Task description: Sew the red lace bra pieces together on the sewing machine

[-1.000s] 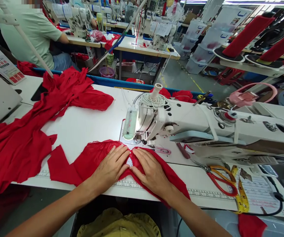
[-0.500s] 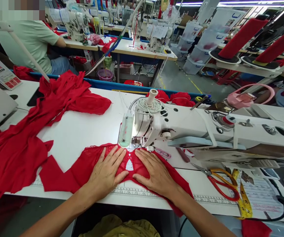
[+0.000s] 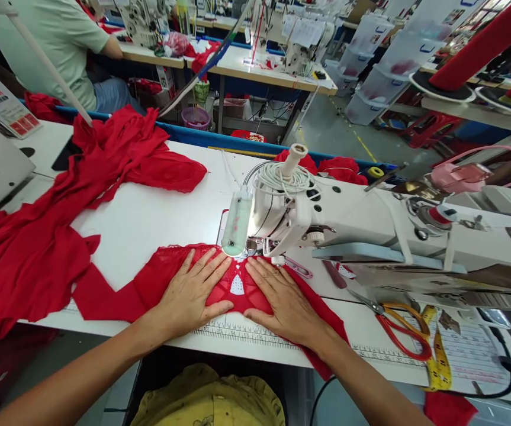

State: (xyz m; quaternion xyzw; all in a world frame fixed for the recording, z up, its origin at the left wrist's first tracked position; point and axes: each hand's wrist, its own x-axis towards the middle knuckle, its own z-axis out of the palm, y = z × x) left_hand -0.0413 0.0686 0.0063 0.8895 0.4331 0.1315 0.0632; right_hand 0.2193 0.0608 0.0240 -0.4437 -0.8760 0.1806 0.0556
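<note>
A red lace garment piece lies across the front of the sewing table, its upper edge at the needle area of the white sewing machine. Flat on its left part rests my left hand, fingers stretched toward the presser foot. My right hand presses the right part, fingers also extended. Between the hands a small keyhole gap shows white through the fabric. A pale green translucent guard stands in front of the needle and hides part of it.
Heaped red fabric covers the left side. Orange-and-red-handled scissors, a yellow tape measure and a pink-handled small tool lie at right. A ruler strip runs along the front edge. Another person sits beyond.
The view has shifted, so the machine and table appear slightly higher and farther right. Both hands stay flat on the red lace garment piece, with little visible movement of the fabric.
</note>
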